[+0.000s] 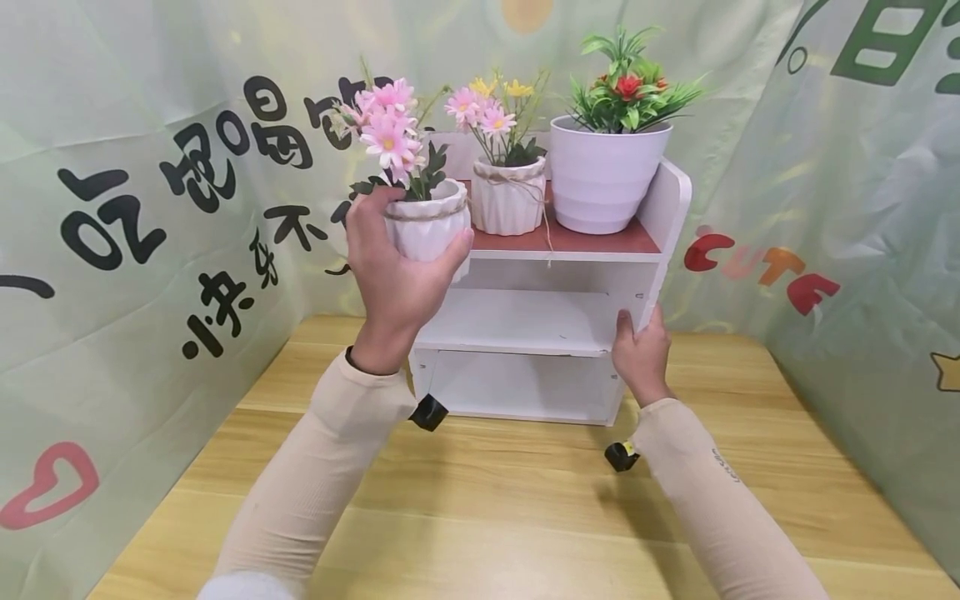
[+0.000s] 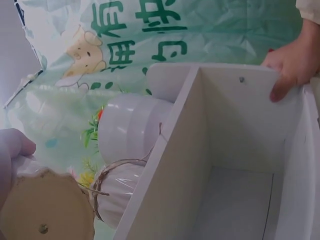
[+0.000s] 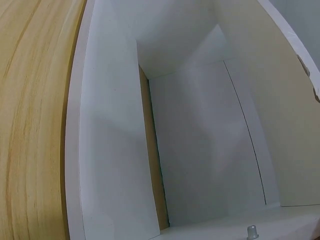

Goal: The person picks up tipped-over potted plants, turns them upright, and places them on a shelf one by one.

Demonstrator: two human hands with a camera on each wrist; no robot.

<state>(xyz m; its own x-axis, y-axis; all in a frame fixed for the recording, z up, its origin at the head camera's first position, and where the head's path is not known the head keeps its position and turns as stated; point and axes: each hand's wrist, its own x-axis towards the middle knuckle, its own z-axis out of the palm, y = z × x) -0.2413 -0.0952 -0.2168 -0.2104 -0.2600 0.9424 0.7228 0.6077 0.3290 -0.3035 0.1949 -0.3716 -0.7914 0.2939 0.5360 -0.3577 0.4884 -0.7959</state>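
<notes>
My left hand (image 1: 393,283) grips a small white ribbed flowerpot (image 1: 427,225) with pink artificial flowers, fingers at its rim and thumb across its front. The pot is held at the left end of a white shelf unit (image 1: 517,321), and its round underside shows in the left wrist view. With my right hand (image 1: 642,354) I hold the unit's right side panel, thumb in front, as the left wrist view (image 2: 295,60) also shows. Only the lower compartment (image 3: 200,140) shows in the right wrist view; the hand itself is outside it.
On the reddish top shelf (image 1: 585,242) stand a twine-tied white pot (image 1: 510,200) of pink and yellow flowers and a larger white pot (image 1: 606,179) with a red-flowered green plant. Printed curtains (image 1: 180,50) enclose the wooden table (image 1: 480,517) at the back and sides.
</notes>
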